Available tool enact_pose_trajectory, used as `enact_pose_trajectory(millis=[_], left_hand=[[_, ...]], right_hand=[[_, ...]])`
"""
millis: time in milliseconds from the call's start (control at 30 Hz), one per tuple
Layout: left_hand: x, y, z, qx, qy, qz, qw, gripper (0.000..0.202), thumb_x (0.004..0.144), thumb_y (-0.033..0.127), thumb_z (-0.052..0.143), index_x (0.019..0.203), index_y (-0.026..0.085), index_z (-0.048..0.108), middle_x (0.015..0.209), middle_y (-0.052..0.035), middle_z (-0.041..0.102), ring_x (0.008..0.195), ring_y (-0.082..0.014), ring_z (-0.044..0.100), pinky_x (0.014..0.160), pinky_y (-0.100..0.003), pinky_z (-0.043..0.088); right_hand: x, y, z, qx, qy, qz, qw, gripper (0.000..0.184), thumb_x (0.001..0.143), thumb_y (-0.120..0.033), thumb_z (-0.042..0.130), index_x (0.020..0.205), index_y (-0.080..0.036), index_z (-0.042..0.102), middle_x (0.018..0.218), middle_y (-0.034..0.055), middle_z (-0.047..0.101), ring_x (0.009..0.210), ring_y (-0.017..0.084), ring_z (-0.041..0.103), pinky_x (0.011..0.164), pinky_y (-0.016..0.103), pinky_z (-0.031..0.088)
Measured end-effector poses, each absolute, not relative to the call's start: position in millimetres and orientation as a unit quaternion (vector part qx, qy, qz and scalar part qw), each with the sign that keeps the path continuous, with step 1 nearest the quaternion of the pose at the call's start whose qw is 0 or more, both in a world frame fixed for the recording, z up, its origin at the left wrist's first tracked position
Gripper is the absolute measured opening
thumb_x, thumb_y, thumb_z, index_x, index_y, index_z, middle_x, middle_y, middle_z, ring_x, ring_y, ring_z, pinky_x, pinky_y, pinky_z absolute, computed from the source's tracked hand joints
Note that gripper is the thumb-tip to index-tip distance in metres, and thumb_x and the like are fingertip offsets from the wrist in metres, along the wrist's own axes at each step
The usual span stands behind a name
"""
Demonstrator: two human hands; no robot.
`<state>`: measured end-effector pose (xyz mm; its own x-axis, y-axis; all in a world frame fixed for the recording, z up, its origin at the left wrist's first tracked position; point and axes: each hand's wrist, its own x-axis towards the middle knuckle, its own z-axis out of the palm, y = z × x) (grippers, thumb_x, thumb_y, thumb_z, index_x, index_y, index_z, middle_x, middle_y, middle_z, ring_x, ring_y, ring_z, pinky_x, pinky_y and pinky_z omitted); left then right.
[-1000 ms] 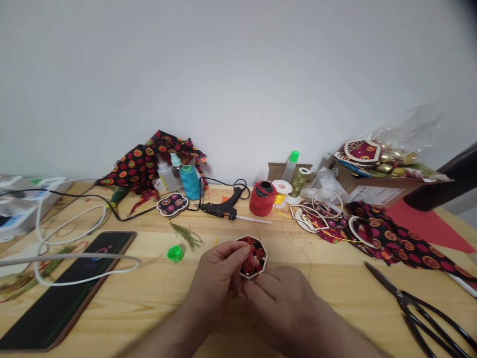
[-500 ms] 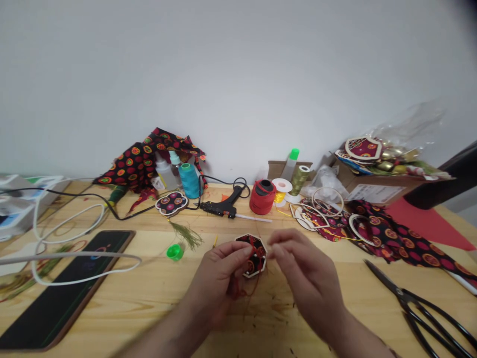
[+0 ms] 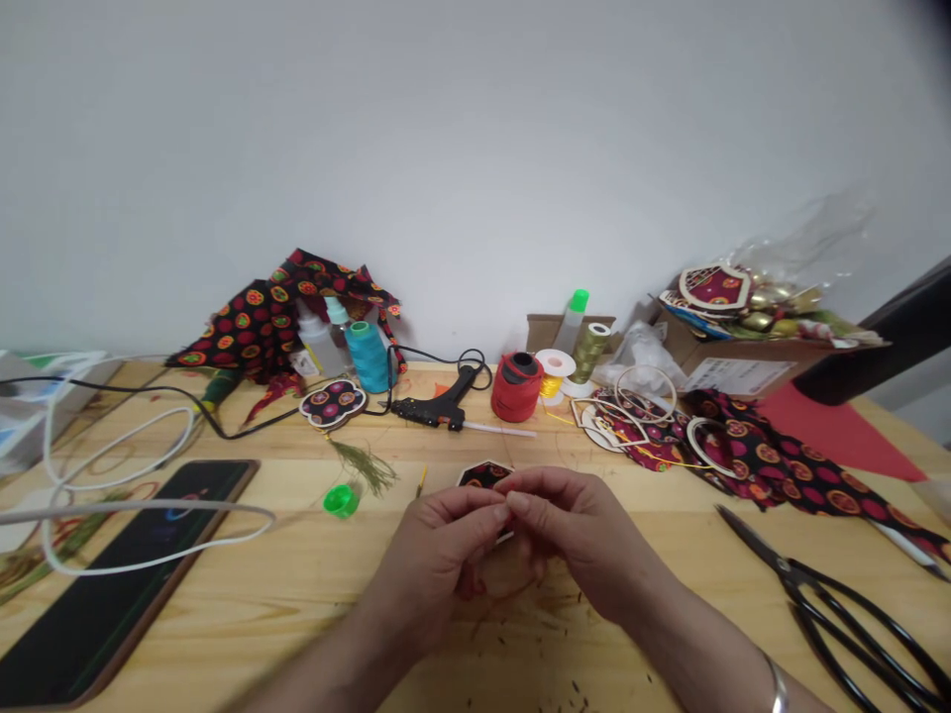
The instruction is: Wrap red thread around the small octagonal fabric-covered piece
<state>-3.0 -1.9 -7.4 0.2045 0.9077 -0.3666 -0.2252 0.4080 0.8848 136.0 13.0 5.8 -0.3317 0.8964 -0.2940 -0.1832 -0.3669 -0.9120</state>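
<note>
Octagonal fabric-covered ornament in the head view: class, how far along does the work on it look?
Done: the octagonal fabric-covered ornament already wears its patterned cloth. In hand: the left hand and right hand pinch its near edge, loose red thread trailing beneath. Left, probably: no tassel shows on it, unlike the cloud-shaped fabric ornament with its green tassel.

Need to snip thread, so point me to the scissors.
Head view, far right: black scissors lie on the table, right of the right hand, just nearer than the patterned fabric.
</note>
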Motion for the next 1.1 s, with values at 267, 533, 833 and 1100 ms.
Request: enact_pose_trajectory(millis=[267,533,833,1100], left_hand=[[-2.7,-2.9,-8.3,0.366,0.492,0.410,0.675,0.019,0.065,0.032,0.064,0.070,0.015,0.068,0.046,0.0037,0.051,0.034,-0.0034,0.031,0.036,-0.018,0.019],[-2.2,-3.6,-7.9,0.377,0.484,0.398,0.682,0.019,0.067,0.032,0.063,0.074,0.015,0.068,0.058,0.0005,0.056,0.037,-0.0032,0.032,0.037,-0.018,0.020],[-2.0,-3.2,-5.5,0.366,0.483,0.392,0.692,0.021,0.067,0.034,0.062,0.074,0.015,0.068,0.043,0.0073,0.039,0.034,-0.0024,0.024,0.034,-0.017,0.015],[-1.0,-2.7,-3.3,0.352,0.466,0.406,0.703,0.015,0.066,0.028,0.064,0.071,0.015,0.069,0.055,0.0009,0.057,0.044,-0.0057,0.042,0.043,-0.017,0.030]], right_hand=[[135.7,14.5,8.6,-0.463,-0.401,0.670,0.419,0.015,0.058,-0.023,0.069,0.064,-0.011,0.064,0.043,-0.0051,0.048,0.039,0.003,0.035,0.038,0.018,0.024],[139.1,15.5,9.1,-0.458,-0.433,0.651,0.423,0.011,0.060,-0.021,0.066,0.059,-0.011,0.063,0.047,-0.0043,0.048,0.044,0.005,0.035,0.043,0.021,0.024],[141.4,17.8,8.6,-0.460,-0.450,0.637,0.425,0.009,0.062,-0.020,0.064,0.059,-0.012,0.062,0.049,-0.0042,0.050,0.046,0.006,0.039,0.046,0.021,0.030],[140.8,17.3,9.6,-0.463,-0.449,0.628,0.435,0.008,0.061,-0.020,0.065,0.057,-0.013,0.062,0.050,-0.0042,0.052,0.046,0.006,0.040,0.047,0.021,0.032]])
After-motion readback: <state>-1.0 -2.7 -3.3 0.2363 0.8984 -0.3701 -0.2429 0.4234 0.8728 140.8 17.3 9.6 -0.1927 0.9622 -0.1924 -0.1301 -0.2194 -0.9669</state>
